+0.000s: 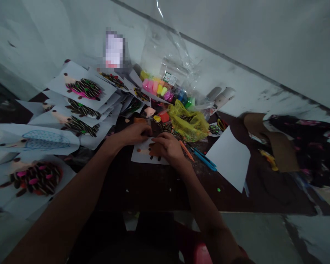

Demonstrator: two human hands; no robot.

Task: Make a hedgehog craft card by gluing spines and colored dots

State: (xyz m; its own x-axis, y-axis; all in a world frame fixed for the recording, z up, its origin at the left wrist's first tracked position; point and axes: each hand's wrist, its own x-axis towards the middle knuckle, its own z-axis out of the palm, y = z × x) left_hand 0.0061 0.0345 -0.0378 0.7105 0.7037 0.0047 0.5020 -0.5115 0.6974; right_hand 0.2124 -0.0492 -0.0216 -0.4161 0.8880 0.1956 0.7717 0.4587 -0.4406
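A small white sheet (139, 157) lies on the dark table, bearing a hedgehog figure with a pale snout and a brown body (154, 149). My right hand (169, 147) rests over the brown body, its fingers bent and pressed together; whatever may be under the fingertips is hidden. At the sheet's upper left edge is my left hand (137, 132), fingers curled in, their tips too dark to make out. Loose striped seeds (167, 128) lie just beyond the hands, beside a yellow plastic bag (188, 123) with more seeds in it.
Sheets with seed-covered hedgehogs (84, 88) are piled at the left. Colored clay (154, 87) in clear plastic stands at the back. Right of my hands lie an orange tool (186, 151), a blue cutter (205, 159) and white paper (229, 157). Patterned fabric (310, 146) is at far right.
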